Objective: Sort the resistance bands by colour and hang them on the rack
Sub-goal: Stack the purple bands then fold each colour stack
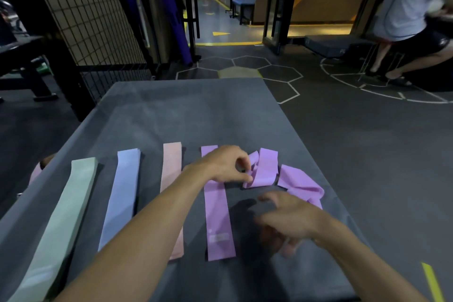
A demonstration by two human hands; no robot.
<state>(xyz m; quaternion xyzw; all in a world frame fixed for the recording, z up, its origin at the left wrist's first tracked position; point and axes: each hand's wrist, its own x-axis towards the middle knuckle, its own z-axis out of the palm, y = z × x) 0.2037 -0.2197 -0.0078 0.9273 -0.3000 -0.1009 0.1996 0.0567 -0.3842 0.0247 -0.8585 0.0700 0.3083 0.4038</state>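
Observation:
Flat bands lie side by side on the grey table (171, 110): a green band (61, 216), a blue band (121, 198), a pink band (171, 162) and a purple band (219, 223). My left hand (225, 164) reaches across the purple band and pinches the edge of a folded purple band (263, 169). A crumpled purple band (301, 184) lies further right. My right hand (289, 220) hovers above the table near the front, blurred, fingers loosely spread and holding nothing.
A black wire grid rack (85, 12) stands behind the table at the left. A pink scrap (35, 173) shows past the table's left edge. A seated person (414, 19) is at the far right. Dark gym floor (367, 144) surrounds the table.

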